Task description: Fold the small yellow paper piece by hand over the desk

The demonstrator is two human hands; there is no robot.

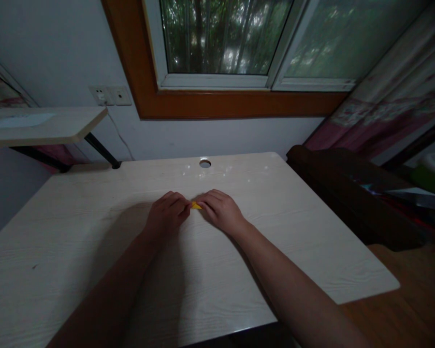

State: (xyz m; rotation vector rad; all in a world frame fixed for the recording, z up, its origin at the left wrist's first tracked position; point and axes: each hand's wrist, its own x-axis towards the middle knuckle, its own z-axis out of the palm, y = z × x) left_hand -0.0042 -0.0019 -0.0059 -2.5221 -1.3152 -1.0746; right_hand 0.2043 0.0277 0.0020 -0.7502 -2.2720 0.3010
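Yellow piece — we are pinching it with our left hand and right hand — might be slipping if we're pulling too hard.

We have dim light, brightest at the window, with soft shadows and glare on the table below.

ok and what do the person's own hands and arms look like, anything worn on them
Both the left hand and the right hand are bare, with no gloves. The left forearm and right forearm are bare too, with no sleeve, watch or bracelet in view. No markings are visible.
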